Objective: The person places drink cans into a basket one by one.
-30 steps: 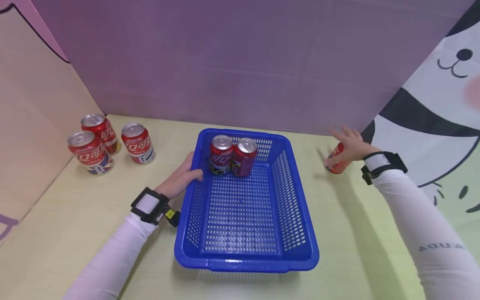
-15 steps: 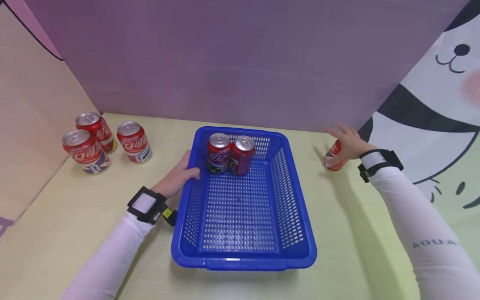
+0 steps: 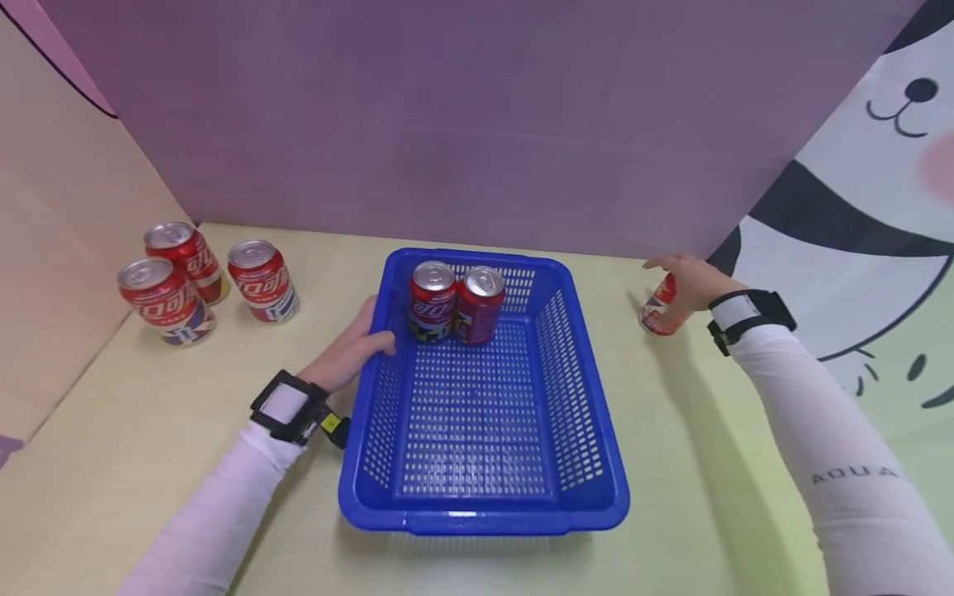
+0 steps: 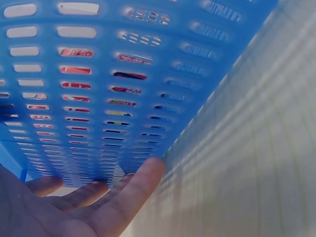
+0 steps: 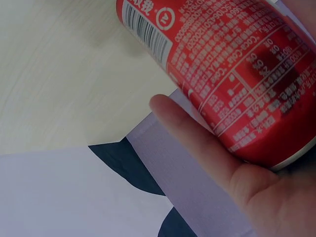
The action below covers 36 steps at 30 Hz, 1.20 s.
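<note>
My left hand grips the left wall of a blue plastic basket, thumb over the rim. In the left wrist view its fingers lie along the slotted outer wall. Two red soda cans stand side by side at the basket's far end, the left can near the hand and the right can touching or almost touching it. On the right, my right hand holds a red Coca-Cola can, its thumb across the front. Close up, one finger runs along this can's printed side.
Three more red cans stand on the pale table at the left: a front can, a rear can and a right-hand can. A purple panel closes off the back. A panda-print panel borders the right side.
My right hand's raised, spread fingers have come down around the can. The left hand stays on the basket. The whole scene shifts slightly left and up in the head view.
</note>
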Motion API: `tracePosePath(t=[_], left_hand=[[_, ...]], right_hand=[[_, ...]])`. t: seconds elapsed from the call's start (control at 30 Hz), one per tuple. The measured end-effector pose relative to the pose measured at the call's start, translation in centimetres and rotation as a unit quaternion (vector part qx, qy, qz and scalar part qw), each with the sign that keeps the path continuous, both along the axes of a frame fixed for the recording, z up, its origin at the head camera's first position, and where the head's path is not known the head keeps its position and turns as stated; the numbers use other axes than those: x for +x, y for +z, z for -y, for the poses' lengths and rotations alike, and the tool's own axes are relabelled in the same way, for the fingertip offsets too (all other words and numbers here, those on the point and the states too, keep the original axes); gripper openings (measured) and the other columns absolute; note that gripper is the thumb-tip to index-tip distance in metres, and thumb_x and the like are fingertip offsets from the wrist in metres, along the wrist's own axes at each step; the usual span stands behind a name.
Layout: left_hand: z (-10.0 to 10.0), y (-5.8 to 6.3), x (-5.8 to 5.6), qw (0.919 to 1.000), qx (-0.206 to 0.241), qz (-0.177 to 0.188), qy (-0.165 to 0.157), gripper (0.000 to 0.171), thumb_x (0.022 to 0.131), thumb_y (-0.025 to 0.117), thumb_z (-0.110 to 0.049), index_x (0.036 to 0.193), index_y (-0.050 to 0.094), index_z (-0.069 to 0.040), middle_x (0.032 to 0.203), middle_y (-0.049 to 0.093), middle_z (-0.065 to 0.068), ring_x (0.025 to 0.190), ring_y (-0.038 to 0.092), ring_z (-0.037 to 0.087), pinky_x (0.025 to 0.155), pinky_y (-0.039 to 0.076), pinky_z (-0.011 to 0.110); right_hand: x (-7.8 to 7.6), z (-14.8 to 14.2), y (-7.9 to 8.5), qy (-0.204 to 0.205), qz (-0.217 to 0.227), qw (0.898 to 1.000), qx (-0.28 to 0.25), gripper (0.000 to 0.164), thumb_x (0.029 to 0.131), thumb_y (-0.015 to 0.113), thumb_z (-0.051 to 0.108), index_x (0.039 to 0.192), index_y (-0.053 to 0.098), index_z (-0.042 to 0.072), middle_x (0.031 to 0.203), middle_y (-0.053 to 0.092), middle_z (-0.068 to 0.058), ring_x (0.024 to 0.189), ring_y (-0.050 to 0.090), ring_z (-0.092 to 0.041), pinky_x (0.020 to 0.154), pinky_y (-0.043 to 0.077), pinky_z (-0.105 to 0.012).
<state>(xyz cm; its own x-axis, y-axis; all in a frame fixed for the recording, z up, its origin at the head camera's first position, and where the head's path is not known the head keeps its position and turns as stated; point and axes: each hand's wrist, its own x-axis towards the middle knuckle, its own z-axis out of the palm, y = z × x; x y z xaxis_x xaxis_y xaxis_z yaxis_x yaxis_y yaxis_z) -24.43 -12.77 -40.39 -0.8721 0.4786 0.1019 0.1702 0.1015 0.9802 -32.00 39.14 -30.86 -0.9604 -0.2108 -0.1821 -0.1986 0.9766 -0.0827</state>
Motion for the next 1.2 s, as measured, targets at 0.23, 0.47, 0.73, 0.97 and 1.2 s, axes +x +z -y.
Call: tracePosePath(t=[0.23, 0.47, 0.73, 0.97, 1.2], left_hand=[[-0.1, 0.0, 0.0, 1.0000, 0.002, 0.003, 0.000, 0.083, 0.080, 0.052, -0.008, 0.151, 0.010, -0.004, 0.151, 0.019, 0.019, 0.134, 0.025, 0.038, 0.110, 0.020, 0.055], [-0.1, 0.0, 0.0, 1.0000, -0.004, 0.001, 0.006, 0.083, 0.079, 0.053, -0.008, 0.151, 0.011, -0.002, 0.150, 0.020, 0.019, 0.134, 0.025, 0.037, 0.110, 0.020, 0.054], [-0.1, 0.0, 0.0, 1.0000, -0.005, -0.001, 0.005, 0.083, 0.080, 0.053, -0.010, 0.151, 0.010, -0.003, 0.150, 0.019, 0.018, 0.135, 0.024, 0.036, 0.111, 0.018, 0.055], [-0.1, 0.1, 0.0, 1.0000, 0.004, -0.003, 0.002, 0.081, 0.079, 0.053, -0.008, 0.149, 0.013, -0.003, 0.148, 0.022, 0.019, 0.132, 0.026, 0.036, 0.109, 0.022, 0.053], [-0.2, 0.0, -0.1, 0.9999, 0.007, -0.008, 0.005, 0.079, 0.078, 0.053, -0.007, 0.147, 0.015, 0.000, 0.145, 0.023, 0.020, 0.130, 0.027, 0.036, 0.107, 0.024, 0.050]], right_hand=[[-0.1, -0.1, -0.3, -0.009, -0.024, 1.000, 0.004, 0.073, 0.054, 0.093, 0.017, 0.116, 0.058, 0.002, 0.106, 0.054, -0.023, 0.095, 0.050, -0.040, 0.075, 0.047, -0.053], [-0.3, -0.1, -0.5, -0.019, -0.027, 0.999, 0.003, 0.060, 0.055, 0.091, 0.015, 0.105, 0.060, 0.001, 0.098, 0.058, -0.021, 0.090, 0.054, -0.038, 0.073, 0.049, -0.053], [-0.4, -0.3, -1.1, -0.038, -0.025, 0.999, -0.015, 0.061, 0.059, 0.091, 0.013, 0.109, 0.058, 0.001, 0.104, 0.056, -0.023, 0.094, 0.053, -0.040, 0.075, 0.049, -0.054], [-0.1, -0.3, -1.0, -0.040, -0.034, 0.998, -0.019, 0.060, 0.060, 0.090, 0.013, 0.110, 0.058, -0.001, 0.104, 0.055, -0.023, 0.095, 0.051, -0.041, 0.075, 0.049, -0.054], [0.4, -0.1, -0.9, -0.056, -0.029, 0.997, -0.040, 0.060, 0.061, 0.090, 0.013, 0.111, 0.058, -0.002, 0.105, 0.055, -0.024, 0.095, 0.050, -0.042, 0.072, 0.052, -0.052]])
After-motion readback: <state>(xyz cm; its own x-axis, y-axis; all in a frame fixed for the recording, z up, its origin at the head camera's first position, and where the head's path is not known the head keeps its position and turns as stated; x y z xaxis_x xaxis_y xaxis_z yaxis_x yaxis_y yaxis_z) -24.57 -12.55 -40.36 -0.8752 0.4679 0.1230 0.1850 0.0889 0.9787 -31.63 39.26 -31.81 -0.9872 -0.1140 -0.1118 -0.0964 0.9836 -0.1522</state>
